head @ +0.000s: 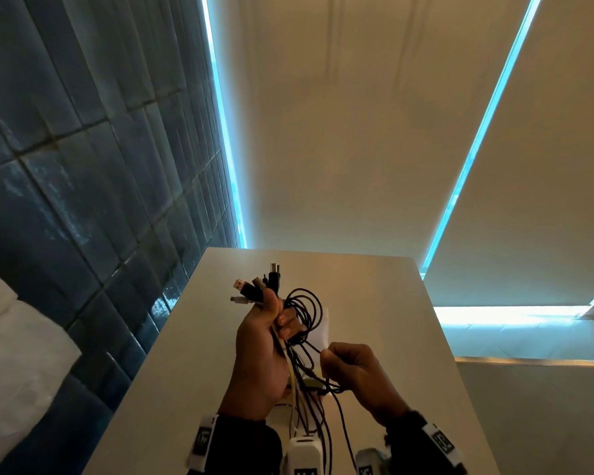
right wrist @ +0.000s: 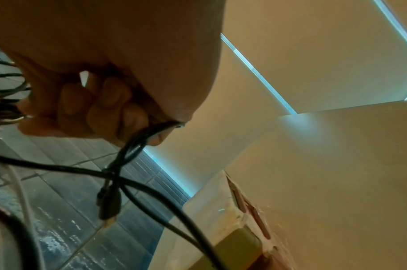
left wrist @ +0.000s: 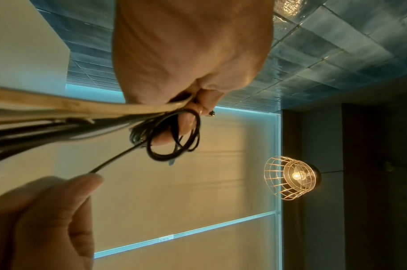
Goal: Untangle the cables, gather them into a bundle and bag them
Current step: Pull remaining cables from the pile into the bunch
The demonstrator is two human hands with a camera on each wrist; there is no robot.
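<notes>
My left hand [head: 264, 341] grips a bunch of black and white cables [head: 302, 323] above the white table [head: 192, 371]. Their plug ends [head: 258, 286] stick up out of the fist, and black loops hang over the fingers. In the left wrist view the same loops [left wrist: 174, 137] curl round my fingertips. My right hand [head: 354, 368], just right of the left, holds black cable strands [head: 330, 389] in curled fingers. In the right wrist view those strands [right wrist: 128, 151] run out of the fist, and a black plug [right wrist: 107, 202] dangles below it. A pale sheet [head: 323, 327] lies on the table behind the loops.
A dark blue tiled wall [head: 83, 166] stands to the left. Pale window blinds [head: 357, 132] with bright gaps fill the back. A white ledge [head: 528, 337] runs at the right. A caged lamp [left wrist: 292, 177] glows in the left wrist view. White fabric [head: 14, 354] lies at the far left.
</notes>
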